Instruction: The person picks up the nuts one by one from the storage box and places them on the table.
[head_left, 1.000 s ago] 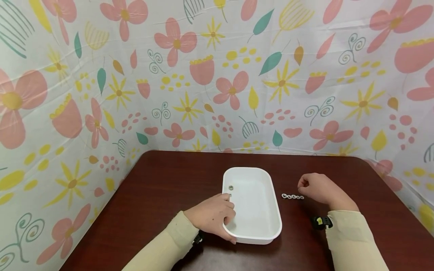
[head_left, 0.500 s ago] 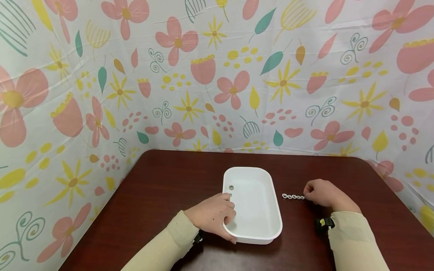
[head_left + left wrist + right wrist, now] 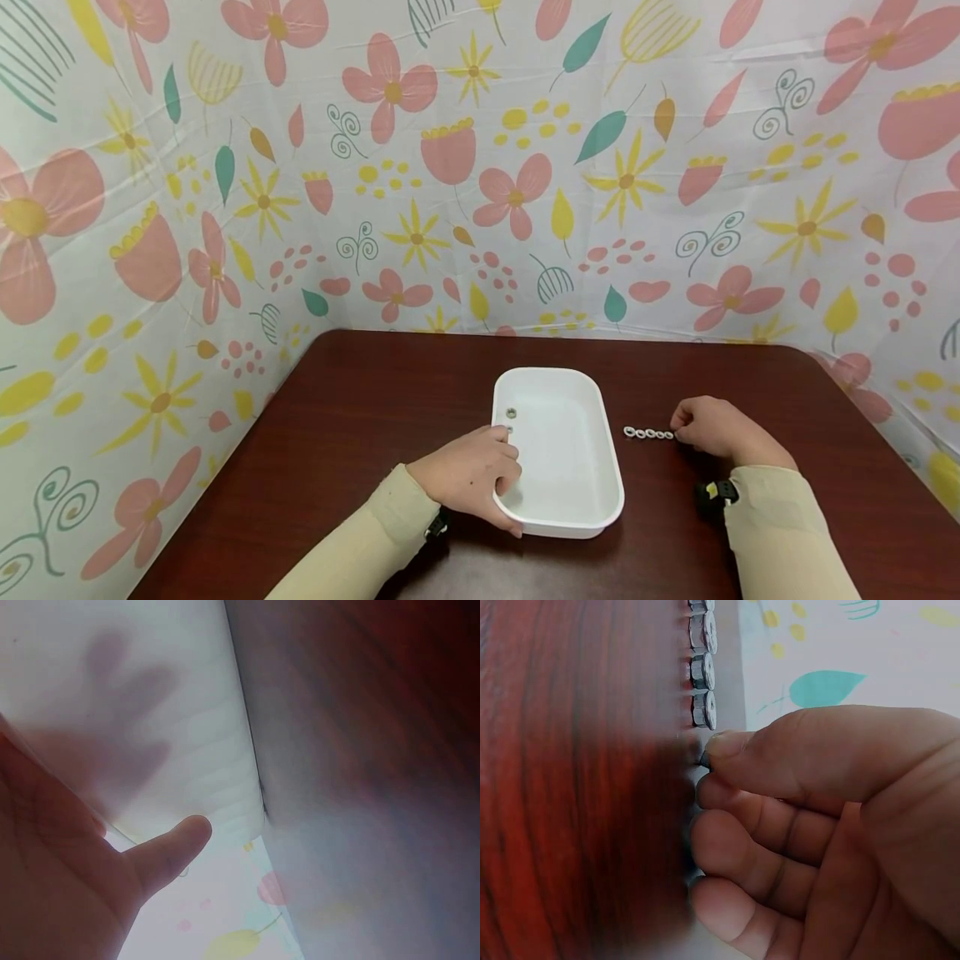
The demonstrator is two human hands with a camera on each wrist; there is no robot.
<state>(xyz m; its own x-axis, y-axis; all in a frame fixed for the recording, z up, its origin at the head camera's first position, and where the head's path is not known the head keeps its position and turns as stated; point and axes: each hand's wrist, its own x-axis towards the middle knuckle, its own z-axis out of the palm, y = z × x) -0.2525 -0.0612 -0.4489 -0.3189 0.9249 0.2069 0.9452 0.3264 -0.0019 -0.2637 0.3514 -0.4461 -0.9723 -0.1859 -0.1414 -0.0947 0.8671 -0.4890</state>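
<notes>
A white rectangular tray (image 3: 566, 458) sits on the table. My left hand (image 3: 468, 475) grips its near left edge, fingers over the rim inside and thumb outside; the left wrist view shows the fingers' shadows through the tray wall (image 3: 195, 712). Inside the tray, by its left wall, lie a metal nut (image 3: 512, 413) and a smaller piece partly behind my fingers. To the tray's right runs a row of small flange nuts (image 3: 641, 433). At the row's right end, my right hand (image 3: 716, 429) pinches a small nut (image 3: 705, 759) between thumb and index finger, mostly hidden by them.
The dark reddish-brown table (image 3: 390, 392) reaches back to a floral cloth (image 3: 450, 208) hung behind and at the left. Each wrist wears a black strap with a small device (image 3: 716, 493).
My right hand has come down and slightly right, to the row's right end, and its fingertips have closed there. My left hand and the tray have stayed in place.
</notes>
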